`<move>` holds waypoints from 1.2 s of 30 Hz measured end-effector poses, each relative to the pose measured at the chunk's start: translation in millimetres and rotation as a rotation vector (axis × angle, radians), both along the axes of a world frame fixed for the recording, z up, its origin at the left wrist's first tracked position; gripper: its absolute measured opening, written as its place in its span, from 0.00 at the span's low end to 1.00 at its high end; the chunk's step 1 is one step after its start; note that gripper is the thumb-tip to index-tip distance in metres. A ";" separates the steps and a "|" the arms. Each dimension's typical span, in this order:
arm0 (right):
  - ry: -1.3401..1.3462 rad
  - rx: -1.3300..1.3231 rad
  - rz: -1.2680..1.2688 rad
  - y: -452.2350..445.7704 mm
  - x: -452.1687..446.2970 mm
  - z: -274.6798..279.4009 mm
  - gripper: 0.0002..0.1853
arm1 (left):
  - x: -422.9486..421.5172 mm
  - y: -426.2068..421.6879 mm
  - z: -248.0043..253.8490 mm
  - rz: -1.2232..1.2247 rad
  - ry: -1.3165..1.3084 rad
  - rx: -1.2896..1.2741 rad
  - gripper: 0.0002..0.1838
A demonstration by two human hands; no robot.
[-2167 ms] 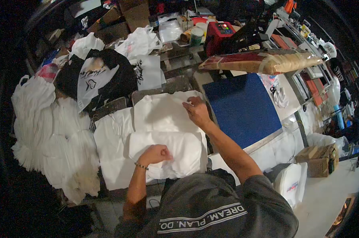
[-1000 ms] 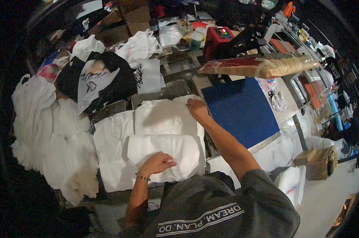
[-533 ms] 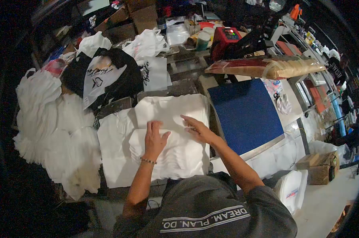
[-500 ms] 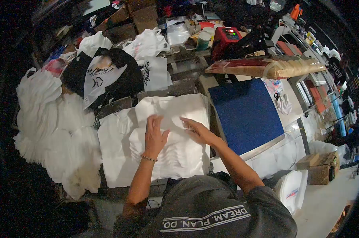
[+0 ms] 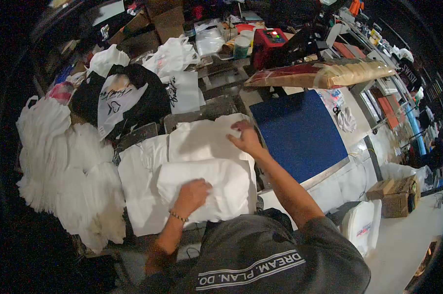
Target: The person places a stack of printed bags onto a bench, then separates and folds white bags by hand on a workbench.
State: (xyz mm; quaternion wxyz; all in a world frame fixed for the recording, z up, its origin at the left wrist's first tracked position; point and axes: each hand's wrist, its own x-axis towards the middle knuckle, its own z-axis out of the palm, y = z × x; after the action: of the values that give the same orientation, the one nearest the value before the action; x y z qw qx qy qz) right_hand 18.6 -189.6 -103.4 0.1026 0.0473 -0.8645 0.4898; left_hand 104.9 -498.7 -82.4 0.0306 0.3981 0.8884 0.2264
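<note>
White sheets of bag-like material (image 5: 202,139) lie stacked in front of me, their near part folded or bulging up in a rounded flap (image 5: 231,183). On that flap rests my left hand (image 5: 193,196), a beaded bracelet at its wrist; its fingers are curled and blurred, and whatever they hold is hidden. My right hand (image 5: 246,137) is over the far right corner of the stack, thumb and fingers apart, with nothing visible in it. Another white stack (image 5: 143,186) lies partly beside and under the first, on the left.
Bundles of white bags (image 5: 86,171) hang at the left. A black bundle (image 5: 143,90) lies behind them. To the right are a blue pad (image 5: 300,134), a taped padded board (image 5: 324,76), a red device (image 5: 270,45) and a cardboard box (image 5: 395,196).
My left hand has moved back toward me onto the raised flap, its fingers now curled. My right hand has moved away from me to the stack's far right corner.
</note>
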 end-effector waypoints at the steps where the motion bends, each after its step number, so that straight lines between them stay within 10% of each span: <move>1: 0.366 0.444 -0.316 -2.1 -11.0 -9.5 0.16 | 12.2 -0.3 -9.3 -0.065 -0.001 0.025 0.09; 8: 0.448 0.519 -0.227 17.5 -59.9 -62.6 0.13 | 13.0 -4.6 -15.0 0.064 -0.390 0.040 0.21; 14: -0.037 0.613 -0.143 16.2 -46.3 -35.7 0.09 | -8.3 8.6 2.4 0.182 -0.547 -0.043 0.23; 16: 0.600 0.571 -0.196 15.7 -35.8 -33.6 0.12 | -12.5 11.7 -3.5 0.201 -0.537 -0.025 0.23; 25: 0.402 0.466 -0.022 -3.7 7.3 -0.4 0.13 | -41.6 20.9 -2.2 0.273 -0.682 0.081 0.18; 31: 0.336 0.321 0.016 -25.2 24.8 8.7 0.14 | -75.8 62.2 41.0 0.311 0.025 0.372 0.11; 36: 0.080 -0.120 0.354 -14.9 44.1 25.3 0.14 | -97.4 64.9 38.4 0.151 0.513 0.107 0.15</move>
State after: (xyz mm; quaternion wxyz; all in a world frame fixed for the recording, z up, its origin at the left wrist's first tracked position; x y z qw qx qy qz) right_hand 62.6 -204.5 -78.1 0.0518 0.2117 -0.8070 0.5488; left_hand 7.5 -433.9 -44.0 -0.2337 0.3763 0.8810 0.1664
